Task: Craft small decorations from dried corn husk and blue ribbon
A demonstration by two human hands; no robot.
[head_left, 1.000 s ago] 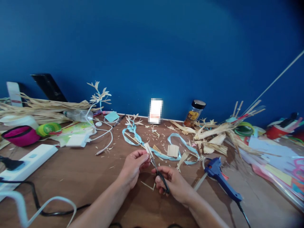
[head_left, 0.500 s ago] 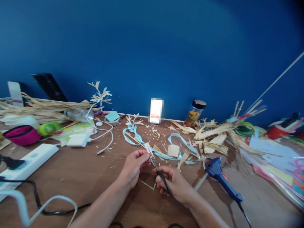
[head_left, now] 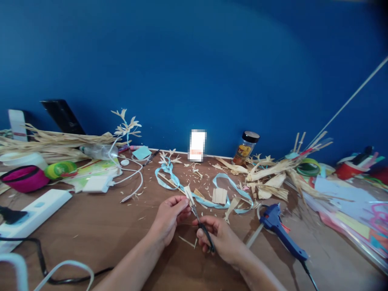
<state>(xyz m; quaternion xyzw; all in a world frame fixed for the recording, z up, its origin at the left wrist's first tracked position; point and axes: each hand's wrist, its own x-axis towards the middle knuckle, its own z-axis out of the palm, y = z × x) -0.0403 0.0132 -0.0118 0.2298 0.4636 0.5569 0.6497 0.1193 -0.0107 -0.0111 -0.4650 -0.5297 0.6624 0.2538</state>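
Between the thumb and fingers of my left hand (head_left: 171,218) is a small pale strip of dried husk (head_left: 188,191), pointing away from me. My right hand (head_left: 216,234) grips black-handled scissors (head_left: 206,236), whose blades reach up to the strip beside my left fingertips. Whether the blades are parted is too small to tell. Beyond my hands, a light blue ribbon (head_left: 222,176) curls across the table, with a square of pale husk (head_left: 219,196) by it. Thin husk scraps (head_left: 186,241) lie under my hands.
To the right lies a blue glue gun (head_left: 283,232) with its cord. A white power strip (head_left: 33,216) and cables are at left. Along the blue wall stand a black-lidded jar (head_left: 246,147), husk bundles (head_left: 269,171) and a husk flower (head_left: 127,125).
The whole view has shifted slightly, so the table things sit a little lower and further left. Both hands keep their hold, with the scissors still against the strip.
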